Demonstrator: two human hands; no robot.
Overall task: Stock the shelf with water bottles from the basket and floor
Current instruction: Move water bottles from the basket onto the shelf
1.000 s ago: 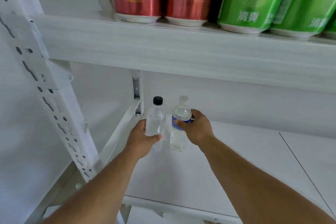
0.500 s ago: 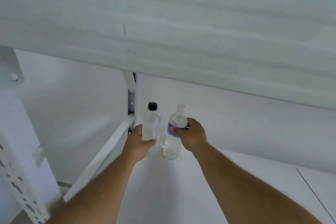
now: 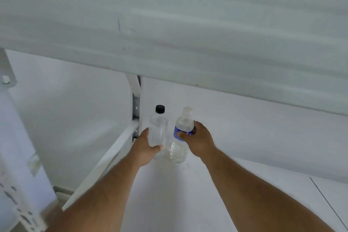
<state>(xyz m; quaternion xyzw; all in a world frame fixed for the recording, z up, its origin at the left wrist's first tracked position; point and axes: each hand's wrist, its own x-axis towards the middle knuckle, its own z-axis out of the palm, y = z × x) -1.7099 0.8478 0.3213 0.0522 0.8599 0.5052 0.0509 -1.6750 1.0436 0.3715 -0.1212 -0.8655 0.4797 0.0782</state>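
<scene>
Two clear water bottles stand side by side at the back left corner of the white lower shelf board [image 3: 188,194]. The black-capped bottle [image 3: 158,128] is on the left, with my left hand [image 3: 146,149] wrapped around its lower half. To its right is the blue-labelled bottle [image 3: 181,137] with a clear cap, tilted slightly right. My right hand [image 3: 199,140] grips it at the label. Both bottle bases are at the shelf surface; I cannot tell whether they rest on it.
The thick white upper shelf board [image 3: 188,34] fills the top of the view, close overhead. A white metal rear post [image 3: 136,107] stands just behind the bottles, a side rail [image 3: 105,162] runs along the left, and a perforated front upright [image 3: 17,209] is at lower left.
My view has dropped under the upper shelf, hiding the red and green cans. Both hands have pushed the bottles a little further back toward the corner while keeping hold of them.
</scene>
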